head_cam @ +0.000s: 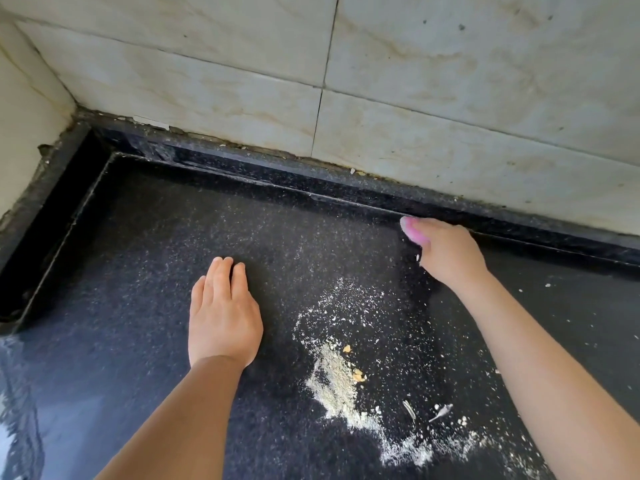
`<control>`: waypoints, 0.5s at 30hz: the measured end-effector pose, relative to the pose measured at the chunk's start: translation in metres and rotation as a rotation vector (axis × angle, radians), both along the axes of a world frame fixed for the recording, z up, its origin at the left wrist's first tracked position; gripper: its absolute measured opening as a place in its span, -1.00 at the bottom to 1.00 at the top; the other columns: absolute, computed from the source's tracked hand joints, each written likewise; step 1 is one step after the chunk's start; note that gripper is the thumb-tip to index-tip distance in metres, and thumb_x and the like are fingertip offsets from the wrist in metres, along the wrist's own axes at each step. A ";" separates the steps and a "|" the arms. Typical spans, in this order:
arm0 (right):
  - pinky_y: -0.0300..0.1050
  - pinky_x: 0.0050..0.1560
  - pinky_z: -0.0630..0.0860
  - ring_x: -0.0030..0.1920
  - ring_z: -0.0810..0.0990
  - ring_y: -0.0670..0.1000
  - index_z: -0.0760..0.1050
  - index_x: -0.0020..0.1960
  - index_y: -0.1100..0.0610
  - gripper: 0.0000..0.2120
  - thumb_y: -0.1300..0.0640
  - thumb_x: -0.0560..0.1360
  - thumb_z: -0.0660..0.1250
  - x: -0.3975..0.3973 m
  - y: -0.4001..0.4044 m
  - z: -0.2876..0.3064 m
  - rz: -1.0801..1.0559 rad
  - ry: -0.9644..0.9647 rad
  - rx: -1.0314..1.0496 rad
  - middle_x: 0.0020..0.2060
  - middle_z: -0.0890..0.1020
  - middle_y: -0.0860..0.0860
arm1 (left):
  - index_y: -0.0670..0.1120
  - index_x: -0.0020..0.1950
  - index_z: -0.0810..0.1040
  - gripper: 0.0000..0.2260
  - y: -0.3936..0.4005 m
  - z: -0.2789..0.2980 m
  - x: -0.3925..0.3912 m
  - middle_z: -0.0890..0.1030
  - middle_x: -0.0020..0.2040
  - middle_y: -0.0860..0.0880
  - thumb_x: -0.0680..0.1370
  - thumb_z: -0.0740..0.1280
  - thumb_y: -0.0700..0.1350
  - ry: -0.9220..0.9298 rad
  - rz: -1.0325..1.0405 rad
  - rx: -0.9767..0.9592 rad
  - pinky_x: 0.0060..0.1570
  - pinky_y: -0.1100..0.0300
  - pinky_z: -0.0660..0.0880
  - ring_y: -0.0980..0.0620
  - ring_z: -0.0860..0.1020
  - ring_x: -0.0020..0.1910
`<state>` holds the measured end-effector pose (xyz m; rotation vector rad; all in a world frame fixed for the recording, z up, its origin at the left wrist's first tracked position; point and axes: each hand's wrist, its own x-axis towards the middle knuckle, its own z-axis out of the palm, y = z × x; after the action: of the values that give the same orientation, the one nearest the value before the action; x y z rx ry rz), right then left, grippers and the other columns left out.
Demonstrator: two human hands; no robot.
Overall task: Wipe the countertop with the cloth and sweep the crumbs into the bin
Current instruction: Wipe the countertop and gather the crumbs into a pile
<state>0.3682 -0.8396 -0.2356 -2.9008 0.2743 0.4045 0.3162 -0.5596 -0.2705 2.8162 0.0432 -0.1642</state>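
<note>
A black speckled countertop (173, 254) fills the view. Pale crumbs (337, 379) lie in a heap and a scattered trail between my two arms, with a few yellow bits among them. My left hand (223, 317) rests flat on the counter, fingers straight and together, left of the crumbs. My right hand (448, 254) is curled round a small pink cloth (414, 230), of which only a bunched end shows past the fingers. That hand sits at the back of the counter, right against the raised black ledge. No bin is in view.
A raised black ledge (311, 181) runs along the back and left of the counter, under a beige tiled wall (450, 98). The wall corner is at the upper left. A glossy reflection lies on the counter at the lower left (20, 410).
</note>
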 end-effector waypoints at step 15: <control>-0.10 0.23 0.40 0.27 0.43 0.09 0.36 0.34 -0.08 -0.50 0.34 0.51 0.12 0.008 0.022 0.004 -0.043 -0.127 0.074 0.25 0.52 -0.04 | -0.34 0.33 0.33 -0.64 0.002 -0.008 0.000 0.32 0.37 -0.28 0.54 0.16 -0.27 -0.044 -0.010 0.002 0.39 -0.05 0.07 -0.22 0.22 0.41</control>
<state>0.3758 -0.8175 -0.2321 -2.8284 0.2940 0.2179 0.3157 -0.5573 -0.2787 2.8217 0.0188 -0.1043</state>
